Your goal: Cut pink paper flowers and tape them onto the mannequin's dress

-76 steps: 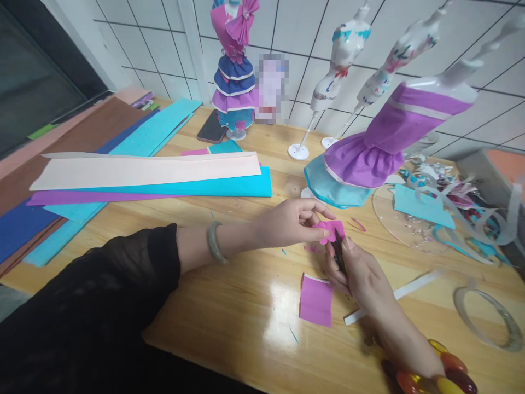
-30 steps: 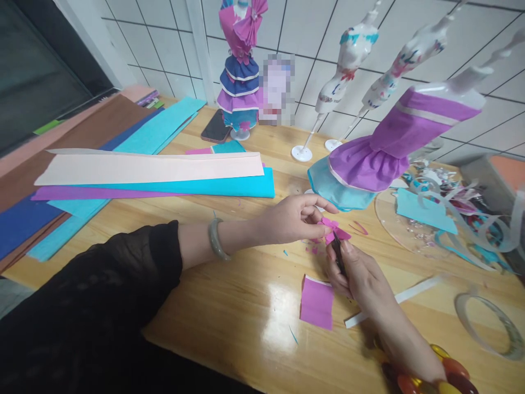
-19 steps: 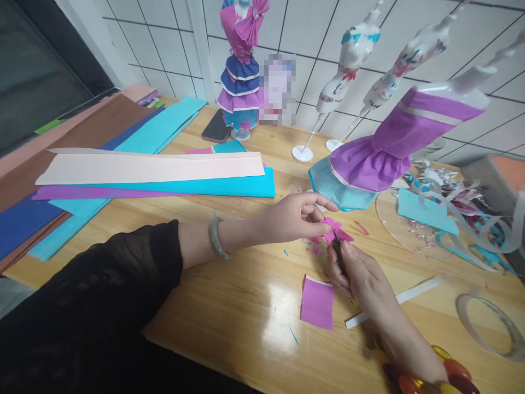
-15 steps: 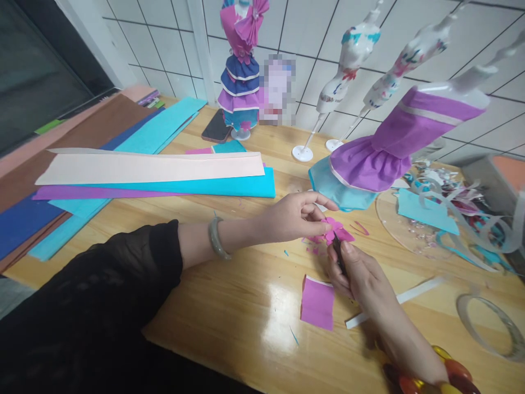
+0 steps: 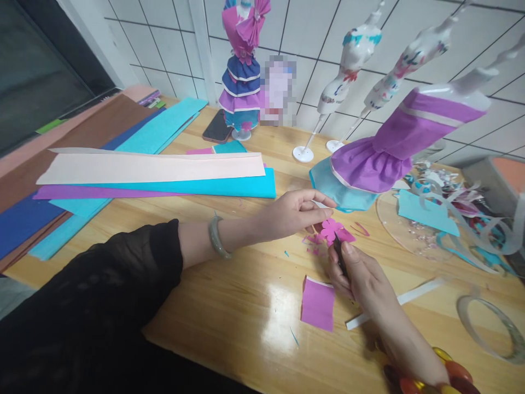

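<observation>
A bright pink flower-shaped piece [image 5: 330, 230] of paper or thin cloth is between my hands, just above the table. My left hand [image 5: 301, 210] meets its upper left edge, thumb and fingers bent together around it. My right hand [image 5: 363, 271] grips a slim black pointed tool [image 5: 340, 254], its tip at the flower's middle; the fingers hide most of the tool, so I cannot make out its exact kind. Small pink scraps [image 5: 315, 241] lie below my left hand. A purple square [image 5: 318, 303] with a white edge rests nearer to me.
Behind my hands leans a dress form [image 5: 394, 131] in purple and turquoise. Another dressed form [image 5: 241, 71], two white forms and a phone [image 5: 217, 126] stand or lie farther back. Folded coloured sheets [image 5: 156, 167] cover the left. Clear tape [image 5: 490, 328], a white strip and ribbons lie right.
My left thumb and fingers have shifted up slightly over the pink flower, so more of its petals show. My right hand and the black tool have barely moved.
</observation>
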The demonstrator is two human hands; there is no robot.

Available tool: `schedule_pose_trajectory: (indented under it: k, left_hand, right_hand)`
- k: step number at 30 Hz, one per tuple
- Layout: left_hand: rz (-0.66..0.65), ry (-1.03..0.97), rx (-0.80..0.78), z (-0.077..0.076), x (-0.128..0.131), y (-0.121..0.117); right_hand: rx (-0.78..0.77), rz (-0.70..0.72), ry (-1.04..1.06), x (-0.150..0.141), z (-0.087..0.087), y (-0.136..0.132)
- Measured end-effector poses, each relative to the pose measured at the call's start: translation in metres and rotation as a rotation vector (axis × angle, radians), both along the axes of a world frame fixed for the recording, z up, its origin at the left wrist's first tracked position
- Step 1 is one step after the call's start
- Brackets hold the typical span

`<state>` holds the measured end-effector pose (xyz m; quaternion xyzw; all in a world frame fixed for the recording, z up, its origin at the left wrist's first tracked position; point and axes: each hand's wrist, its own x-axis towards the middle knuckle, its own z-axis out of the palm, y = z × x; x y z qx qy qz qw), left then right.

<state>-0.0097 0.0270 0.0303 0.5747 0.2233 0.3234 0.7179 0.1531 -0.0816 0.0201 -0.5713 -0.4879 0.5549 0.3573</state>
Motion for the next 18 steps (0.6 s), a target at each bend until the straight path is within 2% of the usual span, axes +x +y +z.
schedule_pose_trajectory:
  k: [18]
  left_hand:
    - [-0.032,0.005,-0.086,-0.0008,0.0002,0.0025]
  right_hand:
    - [0.034,0.009,-0.041,0.0003,0.0009,0.0012]
